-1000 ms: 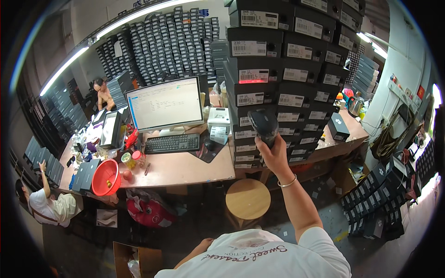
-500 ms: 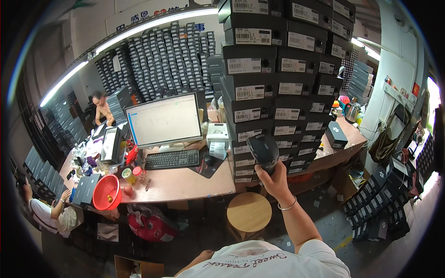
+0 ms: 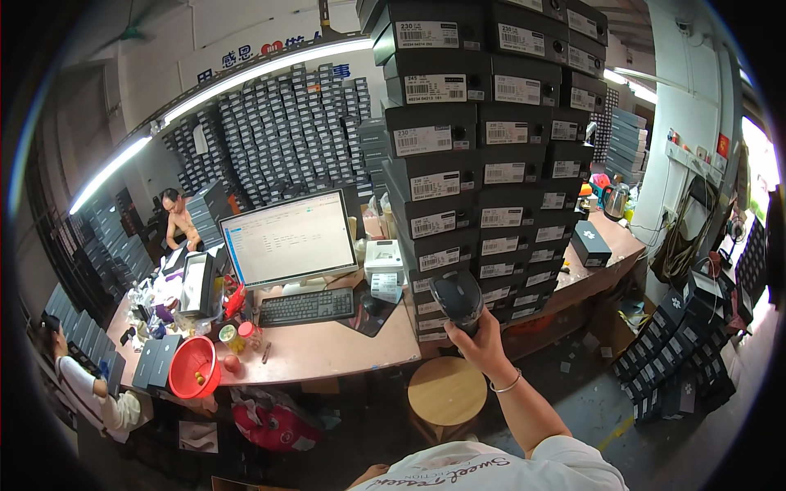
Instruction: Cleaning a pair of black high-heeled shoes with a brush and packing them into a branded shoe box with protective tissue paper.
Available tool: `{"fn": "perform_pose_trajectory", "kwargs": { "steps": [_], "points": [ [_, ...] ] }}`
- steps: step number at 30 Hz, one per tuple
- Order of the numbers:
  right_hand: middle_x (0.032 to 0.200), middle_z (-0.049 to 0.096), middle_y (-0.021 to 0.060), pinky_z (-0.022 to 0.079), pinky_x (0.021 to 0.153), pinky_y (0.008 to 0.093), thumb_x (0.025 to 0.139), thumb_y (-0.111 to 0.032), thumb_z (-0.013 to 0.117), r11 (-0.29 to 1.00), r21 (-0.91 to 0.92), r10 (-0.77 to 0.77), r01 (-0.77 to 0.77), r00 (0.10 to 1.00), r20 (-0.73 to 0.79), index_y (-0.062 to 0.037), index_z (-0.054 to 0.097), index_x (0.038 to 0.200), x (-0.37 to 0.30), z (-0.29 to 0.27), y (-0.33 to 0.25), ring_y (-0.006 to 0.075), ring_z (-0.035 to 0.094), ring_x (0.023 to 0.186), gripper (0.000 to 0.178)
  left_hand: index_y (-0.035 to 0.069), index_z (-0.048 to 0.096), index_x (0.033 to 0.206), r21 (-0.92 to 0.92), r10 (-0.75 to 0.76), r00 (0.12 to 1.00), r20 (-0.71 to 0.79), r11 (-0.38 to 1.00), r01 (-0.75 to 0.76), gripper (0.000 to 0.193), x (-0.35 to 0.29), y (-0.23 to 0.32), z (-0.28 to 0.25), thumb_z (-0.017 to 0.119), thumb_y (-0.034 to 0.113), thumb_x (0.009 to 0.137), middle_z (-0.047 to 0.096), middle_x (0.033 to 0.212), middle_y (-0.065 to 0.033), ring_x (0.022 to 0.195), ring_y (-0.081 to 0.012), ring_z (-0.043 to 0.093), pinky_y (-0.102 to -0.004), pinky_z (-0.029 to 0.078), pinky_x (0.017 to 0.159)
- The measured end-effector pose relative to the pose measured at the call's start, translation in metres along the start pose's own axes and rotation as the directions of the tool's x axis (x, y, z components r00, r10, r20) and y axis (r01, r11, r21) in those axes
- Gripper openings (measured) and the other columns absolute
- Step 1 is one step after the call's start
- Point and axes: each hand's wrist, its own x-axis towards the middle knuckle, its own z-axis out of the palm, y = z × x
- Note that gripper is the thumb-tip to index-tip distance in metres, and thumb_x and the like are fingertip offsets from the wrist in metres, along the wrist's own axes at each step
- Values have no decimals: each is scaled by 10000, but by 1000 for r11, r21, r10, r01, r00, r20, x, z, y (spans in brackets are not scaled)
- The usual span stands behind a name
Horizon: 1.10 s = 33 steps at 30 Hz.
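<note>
My right hand (image 3: pixel 481 348) is closed around the handle of a black handheld barcode scanner (image 3: pixel 457 296). The scanner's head points up and forward toward a tall stack of dark shoe boxes (image 3: pixel 434 141) with white barcode labels on their ends. In this view it overlaps the lower boxes; whether it touches them I cannot tell. Only a sliver of skin from my left arm shows at the lower edge, and the left hand itself is out of sight.
Left of the stack, a desk (image 3: pixel 327 352) bears a monitor (image 3: pixel 286 237), keyboard (image 3: pixel 307 306), mouse (image 3: pixel 372 305), label printer (image 3: pixel 383 255) and red basket (image 3: pixel 195 368). A round wooden stool (image 3: pixel 447 390) stands below. More boxes (image 3: pixel 675 360) lean at right. Two people are at left.
The view has tilted up, so the stack and desk sit lower in the picture. My right hand still holds the scanner, now in front of slightly higher boxes. The person at lower left has straightened.
</note>
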Motion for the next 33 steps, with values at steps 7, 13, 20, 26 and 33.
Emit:
{"fn": "perform_pose_trajectory", "kwargs": {
  "steps": [7,13,20,26,33],
  "points": [
    [905,621,52,473,751,266,807,-137,702,988,89,119,-126,990,75,3,583,1072,-11,-7,11,103,563,840,323,52,644,1134,-115,83,992,-92,989,-93,442,-34,26,10,597,432,916,685,974,-79,831,-148,597,-309,479,762],
    [737,566,10,450,533,249,834,-310,696,900,44,416,-433,885,207,-36,593,1021,-70,-14,72,74,551,634,347,49,527,1289,-458,252,965,-69,852,-255,516,-114,235,26,595,409,925,614,1178,-52,1057,-145,555,-276,445,877],
    [848,602,57,462,639,285,865,-298,662,668,167,716,-726,687,123,-1,553,1131,-151,-39,102,128,560,752,413,27,273,1437,-724,407,852,329,688,-50,600,-156,341,109,586,105,931,420,1373,-151,1210,-247,507,-365,451,1008],
    [861,631,99,483,651,292,877,-267,651,692,131,705,-710,704,86,32,529,1141,-178,-82,108,153,601,743,418,20,405,1348,-480,411,851,328,848,-225,515,-141,351,149,636,94,893,594,1107,-71,1005,-129,600,-224,510,711],
    [852,645,170,492,720,328,865,-339,659,650,-46,752,-759,633,185,54,579,1061,-201,-106,149,214,625,765,447,-39,502,1217,-117,221,932,288,974,-195,405,-126,357,145,612,130,866,627,1039,-97,1020,-149,577,-288,481,833]
  ]
}}
